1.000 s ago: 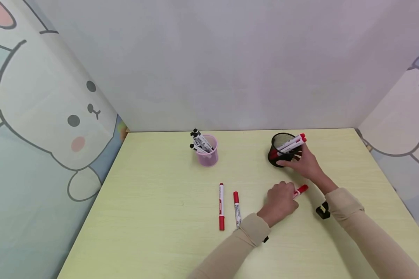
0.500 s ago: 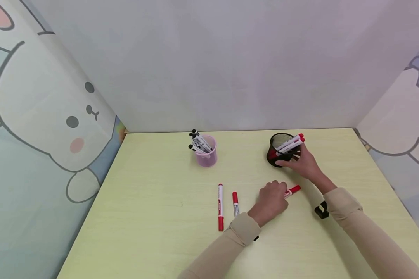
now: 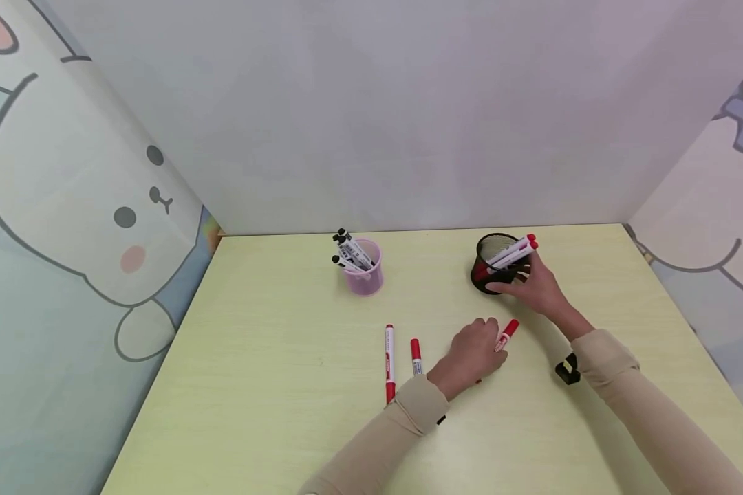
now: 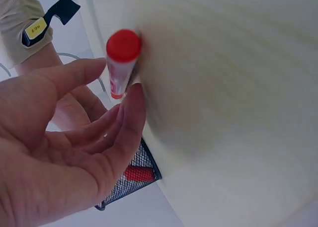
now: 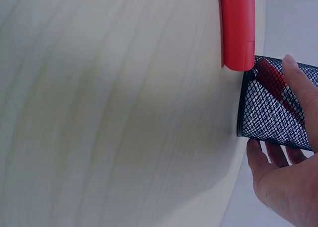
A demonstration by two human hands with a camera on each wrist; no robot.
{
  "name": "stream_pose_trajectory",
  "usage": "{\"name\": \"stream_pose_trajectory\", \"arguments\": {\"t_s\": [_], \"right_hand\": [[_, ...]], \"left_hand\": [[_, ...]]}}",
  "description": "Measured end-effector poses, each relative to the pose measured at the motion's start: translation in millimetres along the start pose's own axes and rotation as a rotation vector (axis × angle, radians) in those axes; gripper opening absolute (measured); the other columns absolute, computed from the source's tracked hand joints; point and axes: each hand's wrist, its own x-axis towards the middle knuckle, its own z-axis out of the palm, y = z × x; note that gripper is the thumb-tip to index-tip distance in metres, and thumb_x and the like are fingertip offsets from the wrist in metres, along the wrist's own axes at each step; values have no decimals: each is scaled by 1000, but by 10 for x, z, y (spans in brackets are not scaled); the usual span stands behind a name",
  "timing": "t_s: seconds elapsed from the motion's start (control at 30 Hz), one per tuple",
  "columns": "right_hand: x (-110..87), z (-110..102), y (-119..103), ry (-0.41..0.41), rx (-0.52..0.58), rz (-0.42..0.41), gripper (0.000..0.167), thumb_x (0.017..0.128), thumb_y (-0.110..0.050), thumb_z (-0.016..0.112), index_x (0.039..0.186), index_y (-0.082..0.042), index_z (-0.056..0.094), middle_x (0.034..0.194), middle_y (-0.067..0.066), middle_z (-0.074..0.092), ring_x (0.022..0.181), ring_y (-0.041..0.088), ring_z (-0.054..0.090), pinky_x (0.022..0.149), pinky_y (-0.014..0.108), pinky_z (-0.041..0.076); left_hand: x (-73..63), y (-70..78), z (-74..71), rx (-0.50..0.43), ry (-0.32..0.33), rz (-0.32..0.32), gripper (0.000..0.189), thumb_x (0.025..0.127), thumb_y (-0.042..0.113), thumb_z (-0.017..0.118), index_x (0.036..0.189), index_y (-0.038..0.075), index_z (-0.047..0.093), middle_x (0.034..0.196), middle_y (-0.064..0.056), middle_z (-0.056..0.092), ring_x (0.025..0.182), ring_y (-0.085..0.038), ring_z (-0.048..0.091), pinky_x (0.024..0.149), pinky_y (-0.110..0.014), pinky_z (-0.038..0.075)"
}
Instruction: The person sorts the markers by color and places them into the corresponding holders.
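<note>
My left hand [image 3: 470,354] pinches a red-capped marker [image 3: 508,335] between thumb and fingers, low over the table. In the left wrist view the marker [image 4: 121,63] is seen nearly end-on, red end towards the camera. My right hand [image 3: 539,285] grips the side of a black mesh pen holder [image 3: 484,278], thumb at the front. Red-capped white markers [image 3: 510,254] lean out of it to the right. In the right wrist view the fingers wrap the mesh wall [image 5: 273,103]; a large red marker end [image 5: 238,33] shows beside it.
Left of my left hand lie two red markers, one whole-length [image 3: 389,357] and one [image 3: 415,350] partly hidden by the left forearm. A lilac cup [image 3: 368,280] with several black-capped markers [image 3: 354,253] stands further back. Behind the pale table [image 3: 272,385] rises a light wall [image 3: 371,124].
My left hand has moved left with the marker, whose red end now points more steeply away from me. My right hand stays on the pen holder.
</note>
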Motion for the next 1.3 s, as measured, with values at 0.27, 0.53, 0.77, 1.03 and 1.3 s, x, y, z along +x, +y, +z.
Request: {"name": "stream_pose_trajectory", "arguments": {"t_s": [0.27,0.53,0.77,1.03,1.3], "right_hand": [[4,-1,-20,-11,21,9,96,85,-28,87,151,3,24,149,27,41,140,46,41,113,57,38],[-2,12,-25,-12,19,5,95,85,-27,87,151,2,25,149,27,41,140,46,42,113,57,39],[-17,3,-44,-14,17,-11,95,85,-27,87,151,2,25,148,27,40,140,49,40,113,58,38],[-16,9,-33,-4,18,-7,93,85,-26,87,149,1,27,148,26,42,140,47,41,112,57,39],[-8,24,-17,4,4,-14,91,84,-26,87,148,2,28,145,25,44,137,47,44,112,58,40]], "left_hand": [[52,-183,-161,250,80,369,32,102,25,66,133,14,64,115,2,63,98,-7,57,81,-11,50],[98,-295,-228,478,58,708,27,105,20,62,130,24,68,130,6,64,117,-9,58,100,-13,44],[91,-275,-214,602,-86,791,31,107,19,58,134,31,67,146,7,55,139,-10,45,118,-21,29],[104,-259,-201,638,-101,818,24,106,20,59,124,28,72,138,9,59,134,-9,48,118,-20,27],[104,-283,-226,598,-82,827,22,104,10,59,105,27,74,111,10,63,106,-6,55,102,-14,38]]}}
